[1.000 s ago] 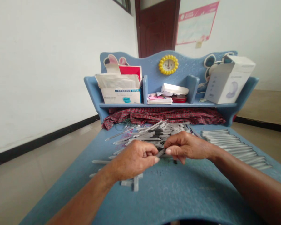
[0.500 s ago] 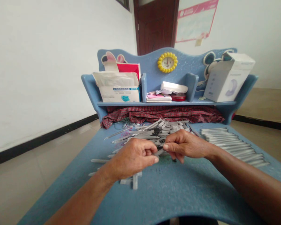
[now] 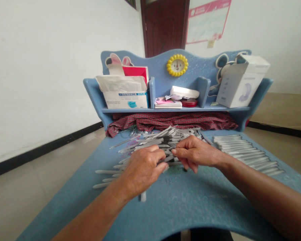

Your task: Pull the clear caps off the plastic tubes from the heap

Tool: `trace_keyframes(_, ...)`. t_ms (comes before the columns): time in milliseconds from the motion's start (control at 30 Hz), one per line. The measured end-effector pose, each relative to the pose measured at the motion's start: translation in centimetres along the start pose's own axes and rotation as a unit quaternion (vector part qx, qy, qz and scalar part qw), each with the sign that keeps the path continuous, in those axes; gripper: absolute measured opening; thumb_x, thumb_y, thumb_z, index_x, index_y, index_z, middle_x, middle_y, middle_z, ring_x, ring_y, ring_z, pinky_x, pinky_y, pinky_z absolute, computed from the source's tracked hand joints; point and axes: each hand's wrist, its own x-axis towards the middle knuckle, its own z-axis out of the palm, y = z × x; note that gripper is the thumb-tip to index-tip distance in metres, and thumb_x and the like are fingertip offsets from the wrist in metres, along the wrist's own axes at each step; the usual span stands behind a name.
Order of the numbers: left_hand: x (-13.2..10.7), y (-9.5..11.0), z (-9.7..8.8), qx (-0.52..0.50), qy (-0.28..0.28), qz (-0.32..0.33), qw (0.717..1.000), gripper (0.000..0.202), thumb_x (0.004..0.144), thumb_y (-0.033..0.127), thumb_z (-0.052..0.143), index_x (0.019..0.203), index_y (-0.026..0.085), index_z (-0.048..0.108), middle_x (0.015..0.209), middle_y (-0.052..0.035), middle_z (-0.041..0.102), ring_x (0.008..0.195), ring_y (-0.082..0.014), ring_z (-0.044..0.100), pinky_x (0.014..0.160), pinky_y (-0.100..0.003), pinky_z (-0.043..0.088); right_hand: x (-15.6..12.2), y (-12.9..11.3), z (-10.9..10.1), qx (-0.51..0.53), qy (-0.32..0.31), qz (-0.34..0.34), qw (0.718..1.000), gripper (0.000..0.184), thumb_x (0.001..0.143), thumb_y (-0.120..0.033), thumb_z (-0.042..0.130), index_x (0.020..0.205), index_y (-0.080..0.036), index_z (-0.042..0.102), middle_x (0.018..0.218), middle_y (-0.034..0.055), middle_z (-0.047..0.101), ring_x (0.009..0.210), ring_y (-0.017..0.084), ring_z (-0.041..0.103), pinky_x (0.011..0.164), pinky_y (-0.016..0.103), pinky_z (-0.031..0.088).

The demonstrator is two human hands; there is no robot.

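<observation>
A loose pile of thin grey sticks (image 3: 163, 140) lies in the middle of the blue desk (image 3: 180, 204). My left hand (image 3: 142, 167) and my right hand (image 3: 194, 154) meet just in front of the pile. Both are closed in a pinch on one small grey stick (image 3: 168, 158) held between them. A tidy row of the same grey sticks (image 3: 245, 153) lies side by side to the right of my right wrist. A few single sticks (image 3: 106, 172) lie scattered to the left of my left hand.
A red checked cloth (image 3: 170, 121) is bunched under the desk's shelf. On the shelf stand a box of masks (image 3: 125, 97), a red booklet, some papers with a red tin, and a white carton (image 3: 240, 85). A yellow clock (image 3: 177, 65) hangs above.
Both hands have moved a little farther toward the pile, still pinching the stick between them. The camera has tipped slightly, so the desk sits lower in view.
</observation>
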Motion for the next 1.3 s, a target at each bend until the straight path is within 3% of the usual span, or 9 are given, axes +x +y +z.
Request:
trace_keyframes(200,0.1,0.4,0.1,0.006,0.028,0.001,1.0,0.012,0.079,0.024,0.057,0.07,0.016,0.057,0.069,-0.0007,0.053,0.064,-0.0132,0.049,0.06,-0.026,0.034,0.1,-0.1,-0.1,0.011,0.001,0.019,1.0,0.039,0.084,-0.042,0.05,0.056,-0.016,0.045,0.042,-0.0044,0.053,0.028,0.006,0.045,0.029,0.015,0.03)
trace_keyframes(333,0.4,0.1,-0.2,-0.121,0.042,-0.064,0.99,0.014,0.074,0.024,0.061,0.064,0.016,0.055,0.061,0.0027,0.048,0.058,-0.0103,0.044,0.055,-0.023,0.032,0.0,0.1,-0.8,0.019,0.015,-0.009,1.0,0.042,0.082,-0.051,0.049,0.059,-0.016,0.047,0.045,-0.0033,0.054,0.03,0.006,0.048,0.03,0.015,0.031)
trace_keyframes(500,0.8,-0.8,-0.6,-0.349,0.051,-0.194,0.916,0.023,0.07,0.035,0.064,0.063,0.015,0.055,0.052,0.0062,0.042,0.049,-0.0078,0.038,0.046,-0.02,0.026,-0.1,0.3,-1.6,-0.037,0.029,-0.008,0.999,0.038,0.079,-0.047,0.055,0.059,-0.016,0.047,0.046,-0.0035,0.054,0.032,0.006,0.049,0.032,0.015,0.031)
trace_keyframes(633,1.0,-1.0,-0.5,-0.447,0.097,-0.233,0.858,0.02,0.067,0.032,0.066,0.063,0.015,0.056,0.052,0.0061,0.046,0.047,-0.0064,0.038,0.046,-0.019,0.028,0.0,0.9,-1.8,-0.072,-0.007,0.003,0.997,0.027,0.079,-0.037,0.055,0.062,-0.016,0.05,0.05,-0.004,0.054,0.034,0.006,0.05,0.033,0.015,0.031)
trace_keyframes(733,1.0,-0.9,-0.5,-0.48,0.111,-0.246,0.835,0.018,0.066,0.029,0.067,0.062,0.015,0.056,0.052,0.006,0.049,0.046,-0.0055,0.037,0.044,-0.018,0.028,0.3,1.6,-1.9,-0.094,-0.026,0.004,0.995,0.02,0.079,-0.031,0.053,0.065,-0.017,0.051,0.052,-0.0041,0.054,0.036,0.007,0.051,0.035,0.016,0.032)
trace_keyframes(967,1.2,-1.6,-0.3,-0.488,0.126,-0.262,0.823,0.023,0.07,0.034,0.066,0.062,0.015,0.056,0.052,0.0037,0.053,0.043,-0.0046,0.039,0.04,-0.017,0.025,0.7,2.2,-1.7,-0.197,-0.022,0.031,0.98,0.009,0.072,-0.019,0.049,0.066,-0.017,0.054,0.053,-0.0034,0.053,0.037,0.008,0.051,0.035,0.017,0.034)
trace_keyframes(1300,1.2,-2.0,0.1,-0.5,0.134,-0.26,0.815,0.025,0.072,0.036,0.065,0.062,0.014,0.057,0.047,0.0041,0.049,0.042,-0.0045,0.038,0.04,-0.016,0.023,0.7,2.2,-1.9,-0.295,-0.03,0.008,0.955,0.013,0.069,-0.013,0.046,0.068,-0.016,0.059,0.054,-0.0028,0.057,0.039,0.006,0.049,0.04,0.016,0.032)
